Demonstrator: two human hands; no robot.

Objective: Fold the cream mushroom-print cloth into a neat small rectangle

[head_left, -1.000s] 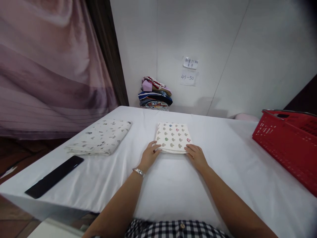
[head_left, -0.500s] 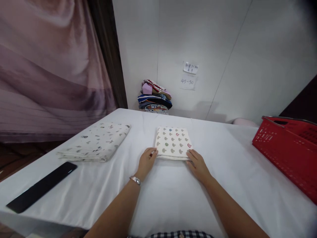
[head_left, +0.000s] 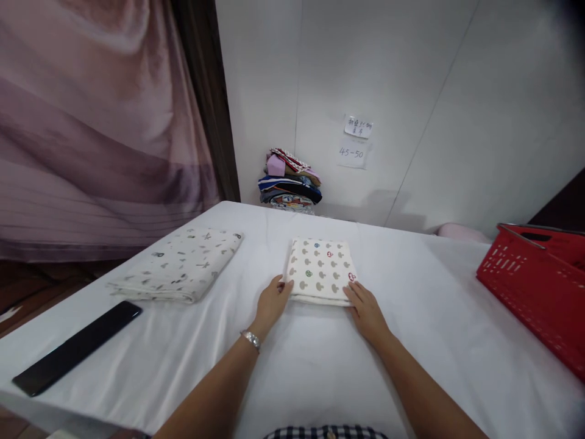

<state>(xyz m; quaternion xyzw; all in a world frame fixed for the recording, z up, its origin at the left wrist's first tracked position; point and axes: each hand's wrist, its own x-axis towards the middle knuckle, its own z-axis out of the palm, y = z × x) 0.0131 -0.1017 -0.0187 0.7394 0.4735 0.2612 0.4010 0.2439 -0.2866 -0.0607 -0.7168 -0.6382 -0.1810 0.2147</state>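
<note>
Setting: white-sheeted table (head_left: pixel 297 366) against a pale wall, pinkish curtain (head_left: pixel 91 122) hanging at 10 o'clock.
Main thing: small folded cloth with mushroom print (head_left: pixel 320 271) lying flat mid-table, at 12 o'clock from the person.
Left hand (head_left: pixel 272 302): fingers loosely together, tips touching the cloth's near left corner, not pinching it.
Right hand (head_left: pixel 365 308): flat, fingertips resting at the near right corner.
Change: compared with a second ago, both hands sit slightly nearer the corners; cloth looks the same, so probably just squaring edges.
Other stuff: bigger folded cloth (head_left: pixel 180 264) at 10 o'clock, black bar (head_left: pixel 77 347) at 9, red basket (head_left: pixel 539 292) at 3, clothes pile (head_left: pixel 291 181) at 12 by the wall.
</note>
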